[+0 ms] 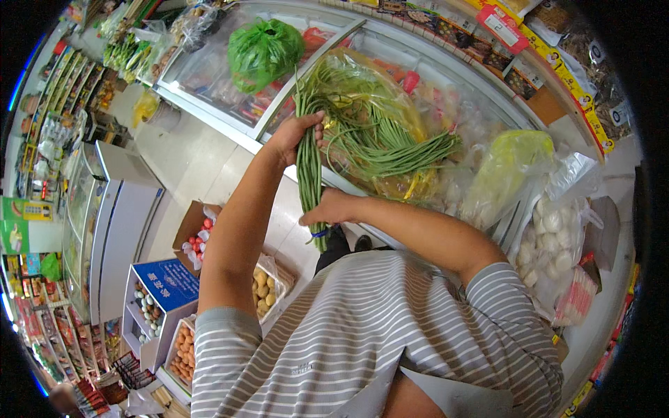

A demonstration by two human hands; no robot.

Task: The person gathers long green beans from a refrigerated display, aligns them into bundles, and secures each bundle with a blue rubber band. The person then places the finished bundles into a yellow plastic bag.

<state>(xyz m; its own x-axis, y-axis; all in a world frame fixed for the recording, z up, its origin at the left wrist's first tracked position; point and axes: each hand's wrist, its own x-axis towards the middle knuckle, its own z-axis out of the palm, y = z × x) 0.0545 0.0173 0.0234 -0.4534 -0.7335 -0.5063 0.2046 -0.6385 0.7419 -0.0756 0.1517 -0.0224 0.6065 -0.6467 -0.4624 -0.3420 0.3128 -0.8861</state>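
Note:
A long bundle of green yardlong beans (308, 175) hangs in front of me over the edge of a chest freezer. My left hand (299, 137) grips it in its upper part. Lower down, my right hand (334, 206) is closed around the same bundle, just above a blue band (320, 233) that circles the beans near their lower end. More yardlong beans (387, 157) lie to the right on an opened yellow plastic bag (402, 115). That bag rests on the freezer's glass top.
A filled green plastic bag (265, 55) sits on the freezer's left part; a yellowish bag (509, 162) lies right. White round items in clear bags (551, 235) are beyond it. On the floor side are a potato basket (265, 290), an egg box (149, 308) and another freezer (123, 209).

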